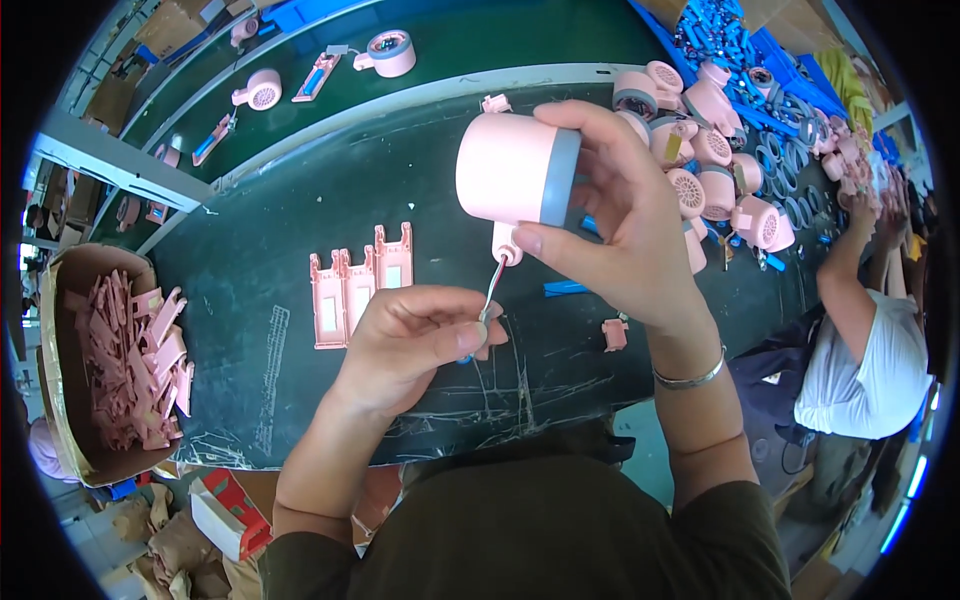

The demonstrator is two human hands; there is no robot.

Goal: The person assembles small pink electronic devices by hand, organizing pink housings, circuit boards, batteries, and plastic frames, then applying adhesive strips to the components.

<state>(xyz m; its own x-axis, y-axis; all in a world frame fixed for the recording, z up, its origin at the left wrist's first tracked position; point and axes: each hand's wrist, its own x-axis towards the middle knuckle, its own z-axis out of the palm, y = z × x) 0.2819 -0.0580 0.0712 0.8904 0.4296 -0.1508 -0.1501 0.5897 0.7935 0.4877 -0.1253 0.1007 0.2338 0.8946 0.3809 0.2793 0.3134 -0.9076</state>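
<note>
My right hand (625, 220) is wrapped round a pink fan head (508, 168) with a grey-blue ring at its right end, held above the table. Its short neck points down toward me, and thin wires (494, 284) come out of the neck's hole. Below it, my left hand (425, 335) pinches these wires between thumb and fingers. A bit of something blue shows under the left fingertips, mostly hidden. Left of that hand, several pink handle shells (358, 285) lie side by side on the dark green table. A small pink part (615, 334) lies beneath my right wrist.
A cardboard box (65, 350) of pink pieces stands at the left edge. Fan heads (715, 150), grey rings (775, 170) and blue cells (715, 40) pile up at the right. Fan assemblies (390, 55) lie on the green surface beyond the rail. A co-worker's arm (845, 265) reaches in at right.
</note>
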